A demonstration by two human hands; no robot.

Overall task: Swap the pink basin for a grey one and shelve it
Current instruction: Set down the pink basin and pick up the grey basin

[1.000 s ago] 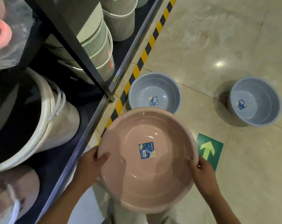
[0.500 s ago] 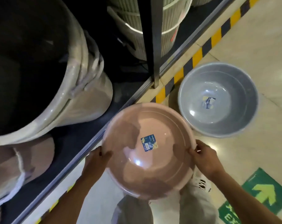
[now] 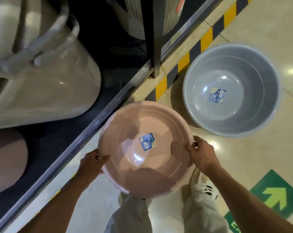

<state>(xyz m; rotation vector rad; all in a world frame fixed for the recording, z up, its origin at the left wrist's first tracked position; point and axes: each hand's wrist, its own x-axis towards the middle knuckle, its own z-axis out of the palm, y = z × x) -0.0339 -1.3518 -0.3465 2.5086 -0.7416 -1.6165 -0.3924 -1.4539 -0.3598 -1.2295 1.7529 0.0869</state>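
A grey basin (image 3: 230,90) sits on the floor just beyond your load, beside the shelf's upright post (image 3: 153,36) and the striped floor tape (image 3: 184,59). You hold the pink basin (image 3: 145,147) above your feet, mouth up, a blue label inside; your left hand (image 3: 92,163) and right hand (image 3: 202,154) clamp opposite rims. The pale bucket (image 3: 41,78) on the shelf is cut off.
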